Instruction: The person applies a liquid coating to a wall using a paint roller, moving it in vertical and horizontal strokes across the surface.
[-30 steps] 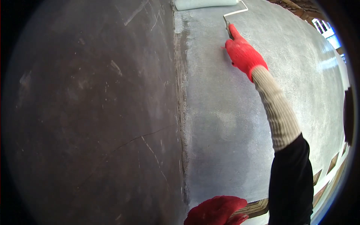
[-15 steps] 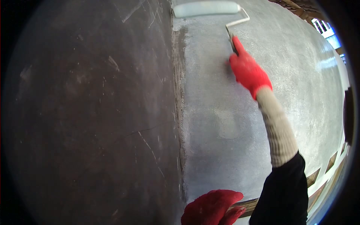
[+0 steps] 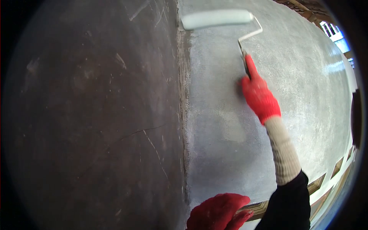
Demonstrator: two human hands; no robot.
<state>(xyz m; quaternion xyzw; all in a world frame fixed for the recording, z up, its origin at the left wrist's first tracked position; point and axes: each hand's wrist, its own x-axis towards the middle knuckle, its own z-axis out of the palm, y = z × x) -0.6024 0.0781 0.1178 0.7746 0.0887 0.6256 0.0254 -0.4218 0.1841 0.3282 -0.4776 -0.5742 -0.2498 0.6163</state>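
My right hand [image 3: 260, 94], in a red glove, is closed around the handle of a paint roller [image 3: 216, 19]. The white roller sleeve lies across the upper part of a grey wall [image 3: 226, 161], its left end close to the corner seam. A thin bent wire frame joins sleeve and handle. Low in the view is my left hand [image 3: 216, 211], also red-gloved. Its fingers and thumb are apart, with nothing visible between them, and part of the hand is cut off by the lower edge.
A dark brown, scratched wall [image 3: 92, 115] fills the left side. It meets the grey wall along a rough vertical seam [image 3: 184, 96]. White-edged frames with wooden openings [image 3: 316, 184] run along the lower right. Roof timbers [image 3: 304, 9] show at the upper right.
My right hand and the paint roller have moved down and slightly right across the grey wall. My left hand has hardly moved.
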